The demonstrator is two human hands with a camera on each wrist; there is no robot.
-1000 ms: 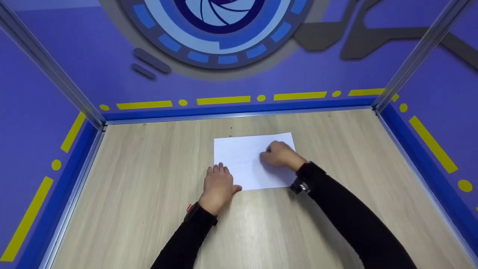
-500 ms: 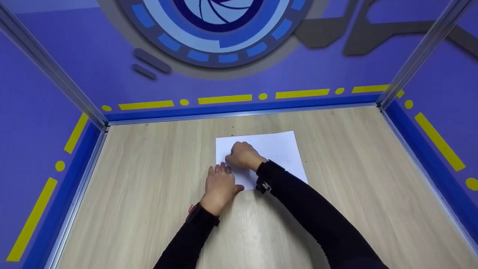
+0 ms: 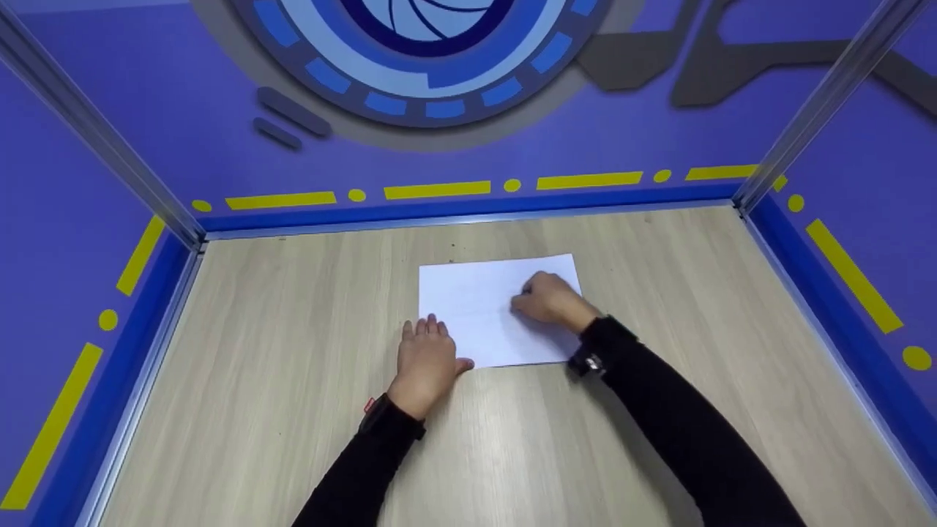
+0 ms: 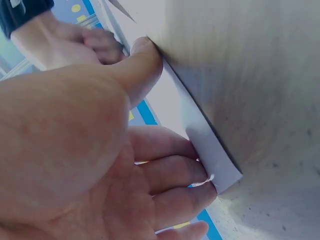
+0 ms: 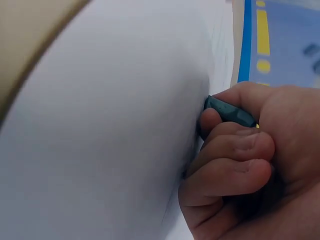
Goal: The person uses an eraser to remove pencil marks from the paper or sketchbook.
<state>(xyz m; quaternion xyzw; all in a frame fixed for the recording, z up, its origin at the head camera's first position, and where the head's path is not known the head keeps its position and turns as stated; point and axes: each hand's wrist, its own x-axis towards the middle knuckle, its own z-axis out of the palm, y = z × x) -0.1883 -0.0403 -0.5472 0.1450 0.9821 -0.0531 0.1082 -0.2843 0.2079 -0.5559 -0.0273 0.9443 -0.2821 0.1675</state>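
Observation:
A sheet of white paper (image 3: 468, 289) lies on the wooden table, with faint marks across it. My left hand (image 3: 427, 362) rests on its near left corner, fingers straight and thumb spread along the front edge; in the left wrist view the fingertips (image 4: 202, 192) press at that corner. Over the right half of the sheet, my right hand (image 3: 550, 298) has its fingers curled round a small dark green object (image 5: 231, 112), eraser-like in shape. One end of the green object meets the paper in the right wrist view; the rest of it is hidden inside the fingers.
Blue-purple panels (image 3: 410, 168) with yellow dashes enclose the wooden table (image 3: 293, 329) at the back and both sides. Metal rails (image 3: 468, 219) run along its edges. Black sleeves and wrist straps cover both forearms.
My right hand swept left across the paper to beside the left hand, then came back to the right half, still holding the green object. My left hand stayed on the corner.

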